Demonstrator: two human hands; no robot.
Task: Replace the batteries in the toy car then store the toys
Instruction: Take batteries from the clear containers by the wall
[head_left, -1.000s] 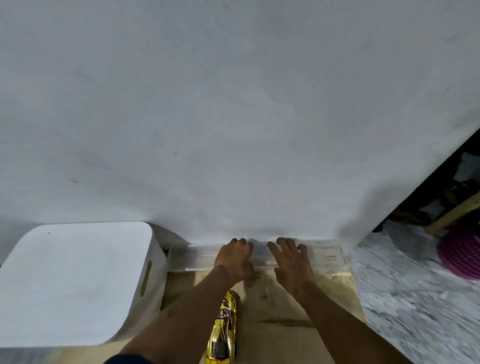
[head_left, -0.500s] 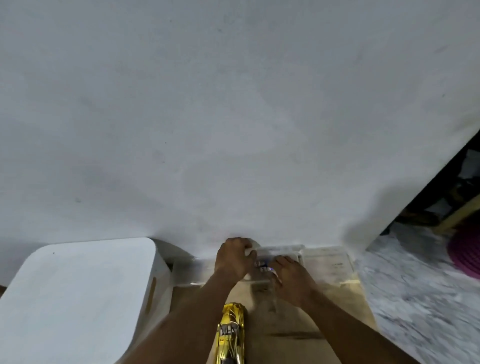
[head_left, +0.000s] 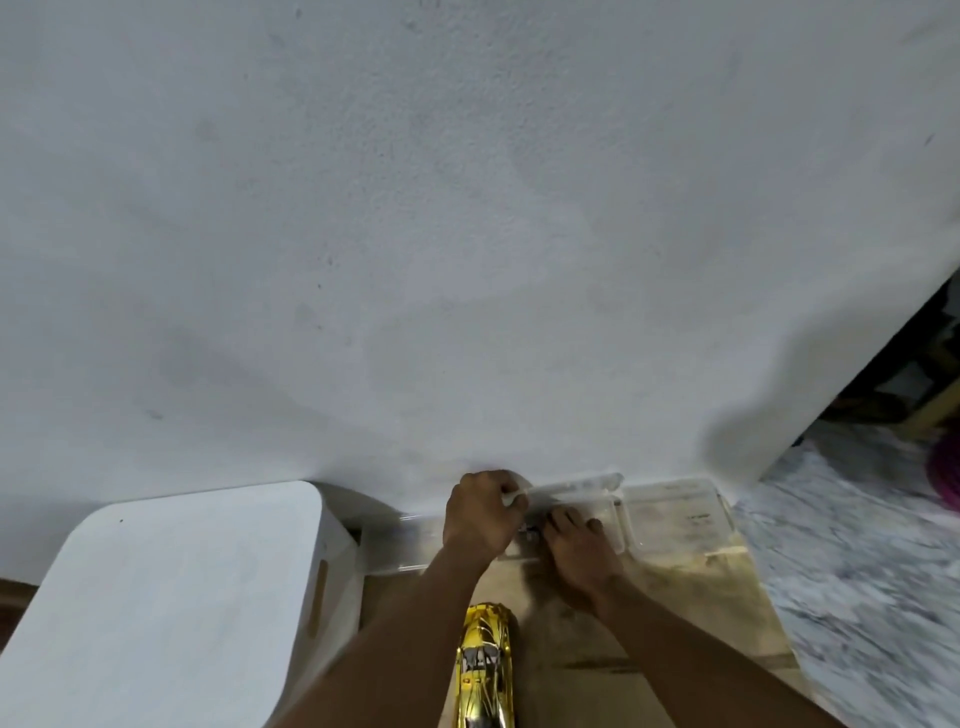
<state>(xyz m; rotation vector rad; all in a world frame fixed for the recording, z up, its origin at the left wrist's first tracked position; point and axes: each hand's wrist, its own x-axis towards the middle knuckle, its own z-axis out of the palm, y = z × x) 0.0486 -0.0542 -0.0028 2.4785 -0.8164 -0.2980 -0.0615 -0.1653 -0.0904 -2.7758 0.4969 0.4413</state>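
Your left hand (head_left: 480, 512) grips the clear lid (head_left: 576, 483) at 12 o'clock — thin, light, probably bendy; hold its edge. Inside the box (head_left: 675, 519), your right hand (head_left: 576, 551) — grasp unclear.

You face a plain white wall (head_left: 467, 208), faintly smudged, which fills the view from 9 through 12 to 2 o'clock and carries a soft shadow near 3 o'clock. A pale wooden table (head_left: 691, 597) lies at 5 o'clock. Grey-white marbled floor (head_left: 857, 571) spreads at 4 o'clock. Past the wall's corner at 3 o'clock, a dim space shows a slanted wooden leg (head_left: 935, 410) and something magenta (head_left: 946, 475).
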